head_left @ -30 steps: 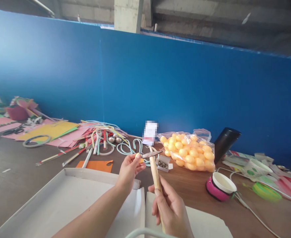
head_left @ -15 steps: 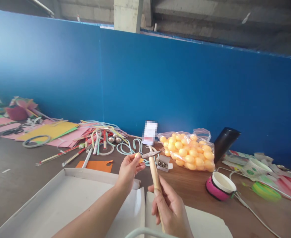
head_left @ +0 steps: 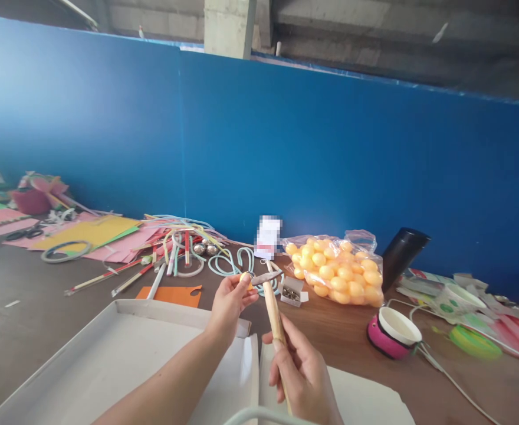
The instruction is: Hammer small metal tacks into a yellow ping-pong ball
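Blue wall (head_left: 259, 136) fills the background; at frame centre, the left hand (head_left: 230, 302) pinches a small orange piece (head_left: 245, 281), fingertips best kept steady and clear of the hammer (head_left: 275, 321) beside it; lower, the right hand (head_left: 302, 372) grips that hammer, handle slanting up and slightly left, tapered tip pointing right.

The 2 hands (head_left: 230, 304) (head_left: 302, 372) and the left forearm (head_left: 171, 370) are bare.

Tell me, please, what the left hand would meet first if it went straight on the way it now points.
Probably the hammer head, just to the right of the left hand in the picture; depth is unclear, so they might miss each other.
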Demonstrator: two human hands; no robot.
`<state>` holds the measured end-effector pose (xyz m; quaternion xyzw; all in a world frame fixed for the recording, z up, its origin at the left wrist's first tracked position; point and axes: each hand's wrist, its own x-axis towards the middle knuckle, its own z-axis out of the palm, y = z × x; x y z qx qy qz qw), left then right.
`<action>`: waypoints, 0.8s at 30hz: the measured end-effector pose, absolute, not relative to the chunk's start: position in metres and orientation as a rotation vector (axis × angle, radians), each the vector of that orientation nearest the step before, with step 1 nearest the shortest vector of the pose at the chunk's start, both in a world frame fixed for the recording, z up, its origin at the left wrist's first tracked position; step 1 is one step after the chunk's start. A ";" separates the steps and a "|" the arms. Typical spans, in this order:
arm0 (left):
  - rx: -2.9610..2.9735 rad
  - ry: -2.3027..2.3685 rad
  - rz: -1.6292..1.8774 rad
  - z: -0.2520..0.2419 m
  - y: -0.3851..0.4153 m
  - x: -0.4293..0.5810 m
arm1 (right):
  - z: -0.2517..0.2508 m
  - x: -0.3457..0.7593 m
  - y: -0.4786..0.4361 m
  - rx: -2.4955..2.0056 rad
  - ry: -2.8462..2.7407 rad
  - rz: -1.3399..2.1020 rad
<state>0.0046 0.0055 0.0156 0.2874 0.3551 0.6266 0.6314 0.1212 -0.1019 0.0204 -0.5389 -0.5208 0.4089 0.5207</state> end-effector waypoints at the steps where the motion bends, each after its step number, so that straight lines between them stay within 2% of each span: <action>1: 0.659 0.813 1.435 0.016 0.006 0.005 | 0.020 0.121 -0.102 -1.294 -1.245 0.978; 24: 0.698 0.834 1.399 0.016 0.003 0.005 | 0.023 0.124 -0.099 -1.317 -1.175 0.959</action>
